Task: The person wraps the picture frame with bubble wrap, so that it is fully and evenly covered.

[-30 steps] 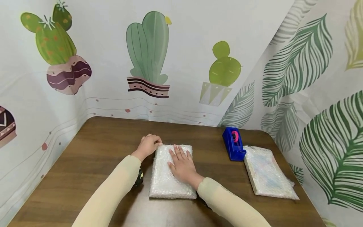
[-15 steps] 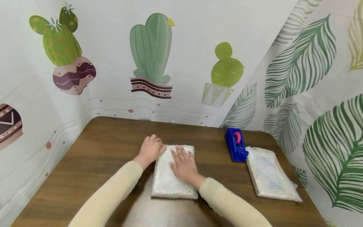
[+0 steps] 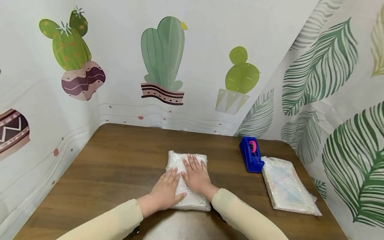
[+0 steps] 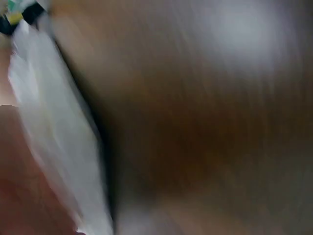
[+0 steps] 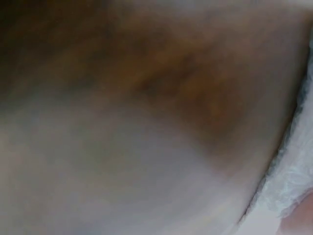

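A flat rectangular package in bubble wrap (image 3: 192,200) lies on the brown wooden table (image 3: 114,160), in front of the person. The right hand (image 3: 196,175) rests flat on its upper right part, fingers straight and slightly spread. Across its left edge lies the left hand (image 3: 166,190), also with straight fingers, its fingertips close to the right thumb. In the left wrist view the wrapped side of the package (image 4: 63,132) shows beside part of the hand, blurred. The right wrist view catches the package's edge (image 5: 288,166) at the right. What is inside the wrap cannot be made out.
A blue tape dispenser (image 3: 251,156) with a pink tape core stands at the right back. Just beside it lies a second bubble-wrapped package (image 3: 288,186) with faint colours showing through. A printed cloth with cacti and leaves (image 3: 198,50) hangs behind the table.
The left hand has left the package's top left corner and moved down toward the person, now flat on its left side. The right hand stays on the package. The head view has shifted slightly.
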Demonstrator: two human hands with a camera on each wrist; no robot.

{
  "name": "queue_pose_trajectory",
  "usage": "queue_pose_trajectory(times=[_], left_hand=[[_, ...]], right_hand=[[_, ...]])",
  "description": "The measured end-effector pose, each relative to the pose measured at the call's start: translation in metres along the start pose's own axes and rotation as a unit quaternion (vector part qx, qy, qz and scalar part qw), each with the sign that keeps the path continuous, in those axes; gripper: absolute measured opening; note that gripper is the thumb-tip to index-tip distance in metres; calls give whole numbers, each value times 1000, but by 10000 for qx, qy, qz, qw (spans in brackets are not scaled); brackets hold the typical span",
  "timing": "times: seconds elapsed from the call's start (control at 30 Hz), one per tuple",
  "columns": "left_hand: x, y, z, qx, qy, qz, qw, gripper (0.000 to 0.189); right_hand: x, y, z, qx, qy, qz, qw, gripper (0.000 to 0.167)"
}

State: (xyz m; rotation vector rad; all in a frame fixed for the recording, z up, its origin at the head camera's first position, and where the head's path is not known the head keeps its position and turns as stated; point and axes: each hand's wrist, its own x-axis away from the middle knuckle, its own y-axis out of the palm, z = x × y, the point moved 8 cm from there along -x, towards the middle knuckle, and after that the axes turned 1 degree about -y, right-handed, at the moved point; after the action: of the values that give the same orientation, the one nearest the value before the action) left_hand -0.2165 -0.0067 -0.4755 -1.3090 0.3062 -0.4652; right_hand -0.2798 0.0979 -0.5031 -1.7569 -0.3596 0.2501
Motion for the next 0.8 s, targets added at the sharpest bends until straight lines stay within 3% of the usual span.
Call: queue_pose_trajectory(times=[0.13, 0.3, 0.53, 0.8], left_hand=[[13, 2, 19, -79, 208, -186, 9996, 68], [21, 4, 35, -174, 507, -83, 9985, 59], [23, 12, 57, -703, 1358, 85, 9882, 53], [17, 17, 61, -790, 1533, -61, 9850, 63]], right_hand=[[1, -2, -2, -96, -91, 55, 9999, 60], [2, -5, -2, -341, -83, 15, 9994, 61], [0, -14, -2, -977, -156, -19, 9951, 63], [4, -22, 7, -1642, -349, 240, 9855, 58]])
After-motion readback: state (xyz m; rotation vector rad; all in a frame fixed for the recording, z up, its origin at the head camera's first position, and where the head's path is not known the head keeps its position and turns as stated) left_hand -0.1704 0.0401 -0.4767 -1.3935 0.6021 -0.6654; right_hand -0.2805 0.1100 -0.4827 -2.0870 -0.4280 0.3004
